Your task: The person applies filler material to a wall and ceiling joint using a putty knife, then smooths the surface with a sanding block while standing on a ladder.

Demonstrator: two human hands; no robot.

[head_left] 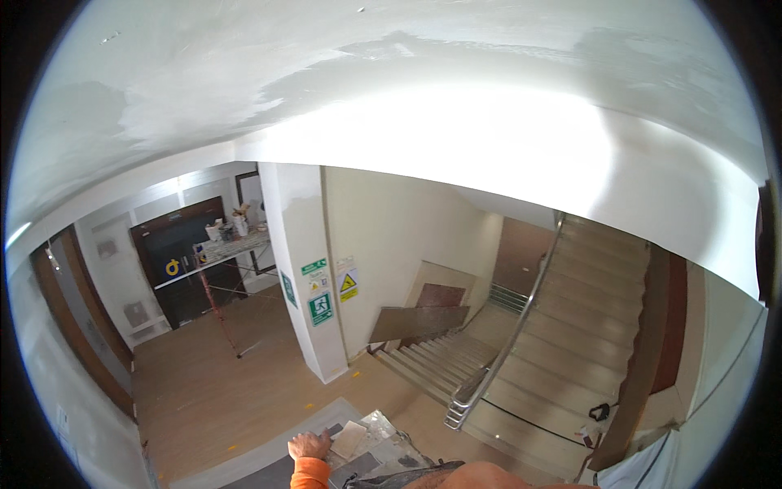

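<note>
At the bottom centre, below the orange sleeve's end, my left hand (309, 444) rests with curled fingers at the edge of a plaster-stained platform (403, 444); what it grips, if anything, is unclear. Just right of the fingers lie a pale flat piece (350, 438) and grey flat pieces (383, 452). A dark, crumpled item (375, 481) is at the lower edge, beside a patch of bare skin (481, 477) whose body part I cannot make out. My right hand is not visible.
Below, steel-railed stairs (590, 301) and a descending flight (423, 367) are at right, with leaning boards (415, 324). A white column (297, 244) bears safety signs. Left, a scaffold (212, 301) holds buckets (236, 224). The patchily plastered ceiling (326, 49) curves close overhead.
</note>
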